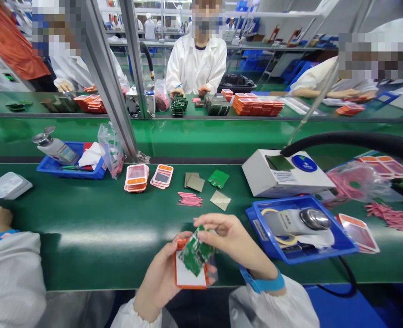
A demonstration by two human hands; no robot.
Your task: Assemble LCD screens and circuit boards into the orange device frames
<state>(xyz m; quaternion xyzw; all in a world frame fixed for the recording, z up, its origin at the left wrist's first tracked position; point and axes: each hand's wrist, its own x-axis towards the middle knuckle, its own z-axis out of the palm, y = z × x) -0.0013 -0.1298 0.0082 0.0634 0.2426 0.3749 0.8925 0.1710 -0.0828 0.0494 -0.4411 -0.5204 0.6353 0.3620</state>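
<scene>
My left hand (pixel 162 271) is wrapped round an orange-edged case (pixel 190 275) with a white inner face, near the front edge of the bench. Pinched in my right hand (pixel 227 234) is a green circuit board (pixel 195 256), tilted over the case and covering its upper part. I cannot tell whether the two touch. Beyond my hands lie pink strips (pixel 189 199), a single square plate (pixel 220 200), grey-brown square plates (pixel 195 181) and another green circuit board (pixel 218 178).
Orange-framed panels (pixel 136 177) are stacked at the back left, beside more panels (pixel 162 176). A blue tray (pixel 256 237) with a dispenser bottle stands right, before a white box (pixel 256 175). A black hose (pixel 351 141) arches there. A co-worker's sleeve (pixel 13 278) is at left.
</scene>
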